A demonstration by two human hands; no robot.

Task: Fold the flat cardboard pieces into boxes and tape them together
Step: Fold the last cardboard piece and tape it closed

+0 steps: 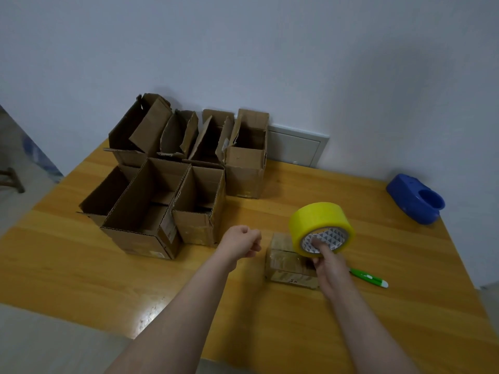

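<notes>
A small taped cardboard box [286, 268] lies on the wooden table [81, 265] near its front middle. My right hand [328, 261] holds a yellow tape roll [320, 224] above the box's right end, with a finger pushed into the roll's patterned core. To the left of the box hovers my left hand [241, 240], its fingers curled into a loose fist that holds nothing. Several open, folded cardboard boxes [159, 201] stand grouped at the back left of the table.
A green and white pen-like cutter [368, 278] lies right of the small box. A blue tape dispenser [415, 198] sits at the table's right rear edge. A white wall panel [295, 147] is behind the boxes.
</notes>
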